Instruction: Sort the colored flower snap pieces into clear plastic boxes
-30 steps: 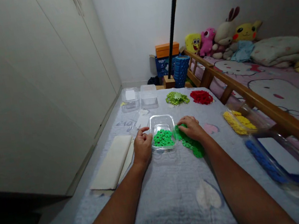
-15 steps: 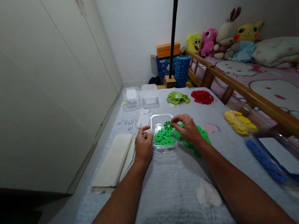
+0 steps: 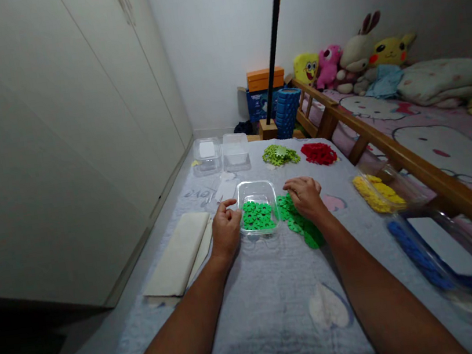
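Observation:
A clear plastic container [image 3: 255, 184] stands in the middle of the bed-like surface, partly filled with green snowflake discs [image 3: 258, 216]. My left hand [image 3: 225, 228] is at its left side, thumb and bent forefinger at the rim, the other fingers curled. Right of the container lies a loose pile of more green snowflake discs [image 3: 296, 224]. Over that pile is my right hand [image 3: 304, 195], its fingers bent and drawn together; whether a disc is between the fingertips is hidden. The hand covers part of the pile.
Light green discs [image 3: 280, 155] and red discs [image 3: 319, 154] lie in heaps farther back. Two clear containers [image 3: 208, 156] stand at the back left. Yellow discs [image 3: 377, 193] and blue pieces [image 3: 417, 251] are in boxes at right, beside a wooden rail [image 3: 389, 141]. Folded beige cloth [image 3: 181, 255] lies left.
The green disc that my right hand held over the container is no longer in its fingertips. That hand has moved right, over the loose pile. My left hand stays put.

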A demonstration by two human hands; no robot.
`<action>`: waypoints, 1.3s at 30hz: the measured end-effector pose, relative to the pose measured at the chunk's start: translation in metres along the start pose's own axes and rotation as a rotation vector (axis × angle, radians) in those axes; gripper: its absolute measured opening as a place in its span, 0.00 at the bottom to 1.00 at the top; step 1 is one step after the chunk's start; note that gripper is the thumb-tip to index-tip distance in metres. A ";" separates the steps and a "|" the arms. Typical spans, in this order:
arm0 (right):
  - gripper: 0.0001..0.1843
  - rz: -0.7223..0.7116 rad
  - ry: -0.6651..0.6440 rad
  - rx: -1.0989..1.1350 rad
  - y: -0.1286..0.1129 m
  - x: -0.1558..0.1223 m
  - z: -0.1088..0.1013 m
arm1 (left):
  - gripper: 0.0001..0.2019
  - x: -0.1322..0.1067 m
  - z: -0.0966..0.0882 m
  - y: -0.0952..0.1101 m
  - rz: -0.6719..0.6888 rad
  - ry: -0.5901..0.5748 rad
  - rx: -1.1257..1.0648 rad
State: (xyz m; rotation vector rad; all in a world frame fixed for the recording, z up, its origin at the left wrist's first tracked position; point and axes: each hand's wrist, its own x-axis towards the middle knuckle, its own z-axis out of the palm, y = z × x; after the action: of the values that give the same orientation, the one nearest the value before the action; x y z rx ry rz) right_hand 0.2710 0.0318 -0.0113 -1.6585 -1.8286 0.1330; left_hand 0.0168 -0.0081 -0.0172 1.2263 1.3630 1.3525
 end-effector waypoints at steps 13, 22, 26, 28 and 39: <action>0.15 -0.032 -0.182 -0.241 0.004 -0.008 0.009 | 0.18 -0.001 0.001 0.002 -0.006 0.003 -0.034; 0.15 0.063 0.047 -0.167 0.001 0.001 -0.001 | 0.19 0.000 0.000 0.001 -0.004 0.001 -0.009; 0.14 -0.042 0.082 -0.029 -0.013 -0.001 -0.006 | 0.19 0.000 0.001 0.000 -0.002 -0.008 -0.012; 0.14 -0.108 0.036 0.015 -0.024 -0.004 -0.005 | 0.19 0.000 0.001 0.000 -0.007 -0.010 -0.023; 0.18 -0.110 -0.093 -0.023 -0.035 -0.009 0.010 | 0.18 0.001 0.001 -0.002 0.004 -0.013 -0.030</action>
State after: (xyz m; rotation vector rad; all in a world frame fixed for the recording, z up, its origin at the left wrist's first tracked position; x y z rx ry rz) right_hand 0.2360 0.0203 -0.0058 -1.5863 -1.9932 0.1440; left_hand 0.0177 -0.0070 -0.0196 1.2163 1.3278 1.3608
